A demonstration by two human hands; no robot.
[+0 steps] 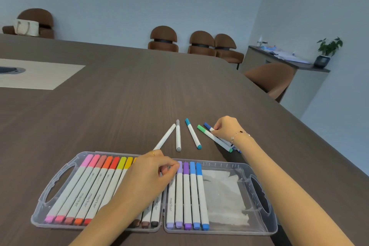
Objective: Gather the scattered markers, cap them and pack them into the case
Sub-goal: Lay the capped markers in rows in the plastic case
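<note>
A clear plastic case [259, 168] lies open at the near table edge, with several capped markers in rows; its right part is bare. My left hand [147, 177] rests over the middle of the case, fingertips curled at the cap end of a pale purple marker [179, 189]. Beyond the case lie a white marker [165, 137], a grey marker [178, 136], a teal marker [192, 134] and a green marker [214, 138]. My right hand [227, 128] pinches a dark blue marker [208, 126] beside the green one.
The dark wood table [129, 96] stretches far ahead, with a pale inset panel [40, 74] at the left. Brown chairs [201, 43] line the far edge and one chair [273, 78] stands at the right side. A sideboard with a plant [327, 50] stands by the wall.
</note>
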